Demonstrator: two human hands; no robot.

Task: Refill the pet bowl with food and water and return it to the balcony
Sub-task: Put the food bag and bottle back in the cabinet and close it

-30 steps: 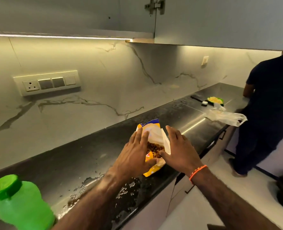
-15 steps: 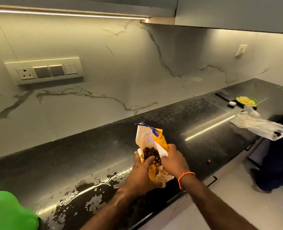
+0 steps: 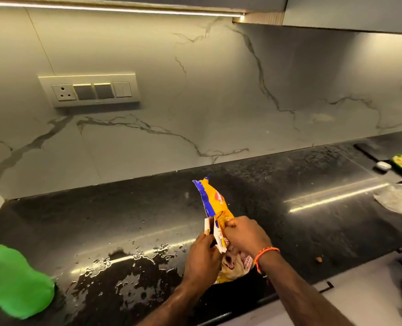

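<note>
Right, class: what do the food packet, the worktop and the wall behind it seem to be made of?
Food packet: likely thin printed plastic film, glossy; it creases in both hands.
Worktop: probably polished black stone; it mirrors the light strip.
Wall: pale marble-look slab or tile, with grey veins and visible joints.

Legible text: none. The yellow and blue pet food pouch [image 3: 215, 205] carries a red brand patch and lines of small print near its folded top, all blurred past reading (a printed dog's face shows lower down, between the hands). The wall switch panel [image 3: 89, 89] bears no readable markings.
</note>
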